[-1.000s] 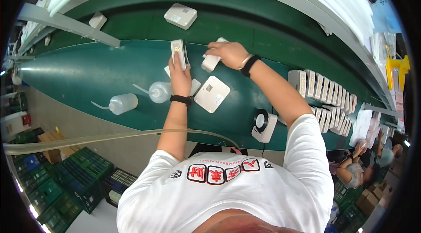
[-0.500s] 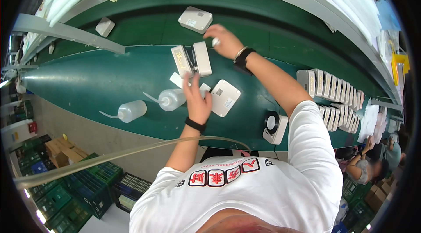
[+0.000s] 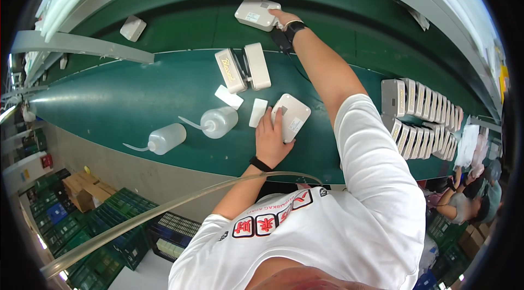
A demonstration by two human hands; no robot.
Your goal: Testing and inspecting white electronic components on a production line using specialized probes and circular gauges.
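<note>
My left hand (image 3: 274,140) lies over a flat cream-white case (image 3: 295,112) on the table, fingers across its near left side and thumb at the near edge. Farther away, my right hand (image 3: 284,18) grips the right end of another cream-white case (image 3: 256,12) on the green belt. A bit of white shows under its fingers, too small to name. By my right wrist hangs a black piece (image 3: 280,41) with a thin cable. Two cases, one with gold lettering (image 3: 231,71) and one plain (image 3: 257,66), stand upright together. A white block (image 3: 259,112) lies beside my left hand.
Another white block (image 3: 228,97) and two clear squeeze bottles (image 3: 220,122) (image 3: 167,138) with bent spouts are left of my left hand. Rows of cases (image 3: 415,99) stand at right. A small white box (image 3: 132,28) sits on the belt. A hose (image 3: 164,205) crosses in front.
My right hand has reached outward and now grips the case on the belt. My left hand has moved right, from near the white blocks onto the flat case.
</note>
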